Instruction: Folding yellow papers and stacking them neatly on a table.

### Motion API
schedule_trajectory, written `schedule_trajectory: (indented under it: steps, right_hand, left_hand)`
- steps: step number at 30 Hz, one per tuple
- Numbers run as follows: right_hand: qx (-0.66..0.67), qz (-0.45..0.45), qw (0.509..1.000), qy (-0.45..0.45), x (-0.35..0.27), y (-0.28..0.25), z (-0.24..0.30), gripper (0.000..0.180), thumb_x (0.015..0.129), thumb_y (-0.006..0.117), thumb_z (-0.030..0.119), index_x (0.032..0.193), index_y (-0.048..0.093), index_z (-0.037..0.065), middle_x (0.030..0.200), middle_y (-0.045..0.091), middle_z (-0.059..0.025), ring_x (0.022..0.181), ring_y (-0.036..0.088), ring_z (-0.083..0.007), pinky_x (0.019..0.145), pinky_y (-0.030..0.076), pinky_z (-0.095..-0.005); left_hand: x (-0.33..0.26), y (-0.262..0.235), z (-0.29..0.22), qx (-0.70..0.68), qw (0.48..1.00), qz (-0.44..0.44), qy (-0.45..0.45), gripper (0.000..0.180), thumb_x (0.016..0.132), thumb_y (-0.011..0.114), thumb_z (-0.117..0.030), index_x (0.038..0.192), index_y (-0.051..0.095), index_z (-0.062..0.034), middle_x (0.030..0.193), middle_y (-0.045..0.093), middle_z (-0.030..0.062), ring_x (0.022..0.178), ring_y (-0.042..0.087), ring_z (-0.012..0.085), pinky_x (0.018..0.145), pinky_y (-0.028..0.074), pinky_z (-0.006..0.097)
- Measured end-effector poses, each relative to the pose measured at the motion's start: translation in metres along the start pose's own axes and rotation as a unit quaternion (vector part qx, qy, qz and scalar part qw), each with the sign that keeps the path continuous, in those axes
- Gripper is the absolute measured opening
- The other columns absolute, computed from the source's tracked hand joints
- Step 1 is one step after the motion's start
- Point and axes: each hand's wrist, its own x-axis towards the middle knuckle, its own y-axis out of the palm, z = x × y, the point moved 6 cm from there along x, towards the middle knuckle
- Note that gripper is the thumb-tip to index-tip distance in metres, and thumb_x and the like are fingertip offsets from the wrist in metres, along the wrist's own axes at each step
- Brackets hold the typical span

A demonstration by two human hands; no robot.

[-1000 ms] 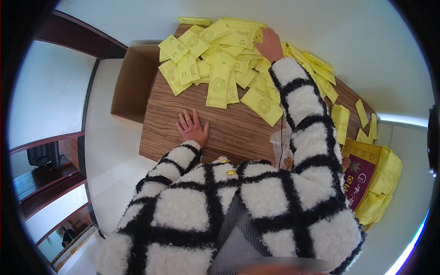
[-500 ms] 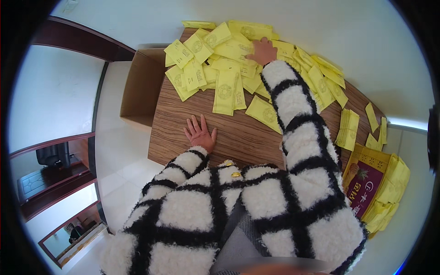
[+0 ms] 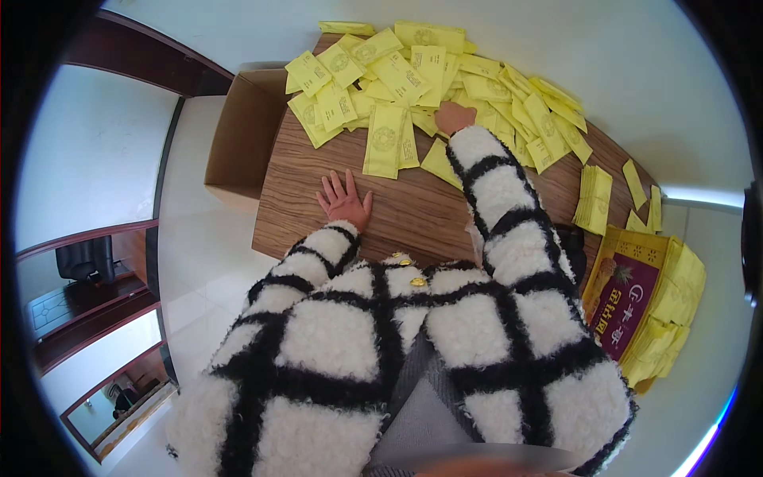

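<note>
My left hand [image 3: 346, 200] lies flat on the wood-grain table [image 3: 298, 191] near its front edge, fingers spread, holding nothing. At the near side of a loose heap of flat yellow paper packets [image 3: 384, 137], my right hand [image 3: 455, 118] has its fingers curled in among them. Whatever those fingers grip is hidden. Just beyond this hand another yellow packet [image 3: 427, 77] lies lengthwise on the heap. A further packet [image 3: 442, 161] rests partly under my right forearm.
An open cardboard box [image 3: 246, 135] stands against the table's left side. To the right are a neat stack of yellow packets [image 3: 593, 199] and a few loose ones. A yellow and purple carton [image 3: 626, 298] holding more packets sits at the lower right. A pale wall borders the far side.
My right hand has drawn back toward me and its spread fingers have curled in. Packets near it have shifted, one now lying lengthwise. The left hand stays flat on the table.
</note>
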Motion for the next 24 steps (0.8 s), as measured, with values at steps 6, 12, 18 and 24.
schedule_trajectory:
  steps: [6,12,18,24]
  right_hand:
    - [-0.078,0.097,0.982,-0.144,-0.093,0.037,0.006,0.024,0.079,0.062,0.023,0.089,0.075,0.005,0.096,0.071,-0.0188,0.087,0.069,-0.0336,0.076,0.052,-0.0443]
    - [-0.029,0.229,0.950,-0.210,-0.197,0.087,0.024,0.014,0.072,0.067,0.013,0.079,0.075,0.003,0.079,0.071,-0.0170,0.073,0.070,-0.0331,0.063,0.055,-0.0412]
    - [0.006,0.194,0.940,-0.281,-0.257,0.159,-0.021,0.022,0.080,0.057,0.015,0.075,0.073,0.000,0.067,0.069,-0.0131,0.062,0.069,-0.0268,0.056,0.053,-0.0399]
    - [0.180,0.128,0.974,-0.053,-0.305,0.097,-0.019,0.040,0.090,0.046,0.024,0.067,0.067,-0.002,0.065,0.069,-0.0134,0.058,0.067,-0.0257,0.057,0.052,-0.0408]
  left_hand:
    - [-0.038,-0.004,0.004,0.005,1.000,0.003,0.019,0.079,0.091,0.048,-0.056,0.153,0.025,-0.0123,0.158,0.017,0.0224,0.146,0.012,0.0446,0.114,0.011,0.064]
    - [-0.071,0.002,0.020,0.003,1.000,0.001,0.016,0.081,0.091,0.048,-0.058,0.154,0.024,-0.0137,0.158,0.017,0.0230,0.146,0.011,0.0457,0.113,0.011,0.065]
    - [-0.083,-0.012,-0.011,-0.033,0.999,0.013,0.029,0.087,0.087,0.051,-0.063,0.154,0.023,-0.0134,0.158,0.016,0.0230,0.146,0.010,0.0449,0.114,0.009,0.063]
    - [-0.080,-0.021,-0.045,-0.162,0.980,0.111,-0.043,0.103,0.077,0.062,-0.067,0.152,0.022,-0.0086,0.157,0.016,0.0251,0.146,0.008,0.0440,0.115,0.007,0.060]
